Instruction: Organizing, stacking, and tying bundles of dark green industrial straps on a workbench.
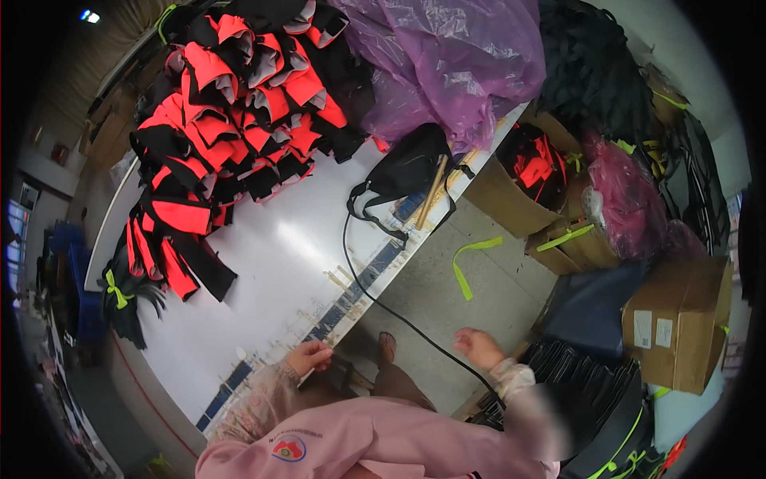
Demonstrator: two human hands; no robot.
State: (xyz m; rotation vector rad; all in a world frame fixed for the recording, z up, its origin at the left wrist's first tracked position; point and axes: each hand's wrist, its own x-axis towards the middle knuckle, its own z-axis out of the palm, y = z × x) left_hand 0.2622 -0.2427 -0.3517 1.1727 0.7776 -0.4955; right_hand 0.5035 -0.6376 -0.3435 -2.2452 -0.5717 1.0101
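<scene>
My left hand (309, 357) is at the near edge of the white table (271, 271), its fingers curled in and nothing visible in them. My right hand (479, 348) hangs over the floor to the right of the table, fingers loosely bent and apart, holding nothing. Between the hands a black cable (415, 318) runs from beside a black bag (411, 164) on the table down toward my right forearm. A large heap of black and bright orange fabric pieces (231, 120) covers the table's far left part. Next to it lies a bundle of black strips (124, 307) tied with yellow-green ribbon.
Purple plastic sheeting (455, 64) spreads over the table's far end. Cardboard boxes (678, 319) and a pink plastic bag (622, 195) stand at the right. A yellow-green strip (464, 271) lies on the floor. Stacked black pieces (566, 371) sit beside my right arm.
</scene>
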